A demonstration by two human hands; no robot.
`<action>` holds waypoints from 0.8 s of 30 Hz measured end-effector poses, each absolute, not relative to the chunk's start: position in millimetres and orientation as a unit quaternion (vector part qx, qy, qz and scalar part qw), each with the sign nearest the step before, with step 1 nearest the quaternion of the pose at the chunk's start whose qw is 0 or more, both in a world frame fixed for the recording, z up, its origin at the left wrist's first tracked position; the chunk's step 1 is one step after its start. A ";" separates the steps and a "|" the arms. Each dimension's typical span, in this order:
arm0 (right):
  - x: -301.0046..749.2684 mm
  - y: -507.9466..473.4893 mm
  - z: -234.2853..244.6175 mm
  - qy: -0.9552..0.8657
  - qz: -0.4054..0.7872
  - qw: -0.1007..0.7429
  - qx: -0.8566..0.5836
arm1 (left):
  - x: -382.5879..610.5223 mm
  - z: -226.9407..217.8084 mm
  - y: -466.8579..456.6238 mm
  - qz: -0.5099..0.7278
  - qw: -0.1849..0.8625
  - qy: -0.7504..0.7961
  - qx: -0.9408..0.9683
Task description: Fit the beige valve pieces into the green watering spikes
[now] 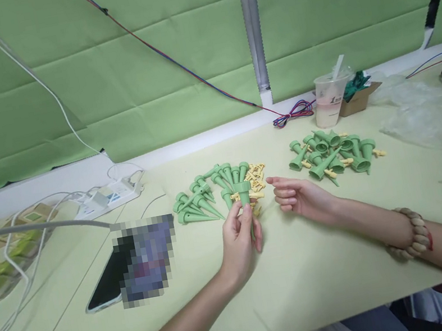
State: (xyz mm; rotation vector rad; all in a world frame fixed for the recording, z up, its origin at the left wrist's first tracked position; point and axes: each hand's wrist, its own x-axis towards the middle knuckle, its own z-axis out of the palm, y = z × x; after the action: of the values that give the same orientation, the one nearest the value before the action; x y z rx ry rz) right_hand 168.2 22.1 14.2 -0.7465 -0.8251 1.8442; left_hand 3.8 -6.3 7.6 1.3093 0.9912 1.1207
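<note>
My left hand (240,236) is closed round a green plastic watering spike (244,194), holding it upright with its wide capped end on top. A pale yellow piece (256,195) shows beside the spike; whether it is fitted to it I cannot tell. My right hand (306,199) hovers just to the right, fingers loosely curled and apart, with nothing visible in it. Behind my left hand lie several green spikes (199,199) and a heap of small yellow pieces (257,173). Beyond my right hand is another pile of green spikes (324,156) with yellow pieces among them.
A phone (106,280), partly blurred out, lies to the left near a power strip (123,193) and white cables. At the back stand a plastic drink cup (325,104) and a small cardboard box (359,100). Clear plastic bags (421,124) lie at right.
</note>
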 end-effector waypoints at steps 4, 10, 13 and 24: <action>166.1 18.9 11.9 -0.503 0.597 0.497 -0.379 | 3.4 6.1 -6.4 0.470 0.545 0.416 0.556; 164.9 12.5 9.6 -0.639 0.434 0.459 -0.440 | 4.6 2.8 -6.8 0.466 0.559 0.409 0.551; 165.5 13.5 7.8 -0.656 0.413 0.477 -0.414 | 4.0 -2.4 -5.8 0.445 0.580 0.404 0.550; 163.6 13.1 7.6 -0.681 0.398 0.459 -0.410 | -0.4 -19.5 -5.4 0.388 0.618 0.380 0.568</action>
State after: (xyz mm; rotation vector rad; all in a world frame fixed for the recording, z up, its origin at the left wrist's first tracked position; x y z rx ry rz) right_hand 163.6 13.1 7.6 -1.0091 -1.6763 0.9789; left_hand -0.4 -5.4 -19.5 1.3074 0.8755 0.8924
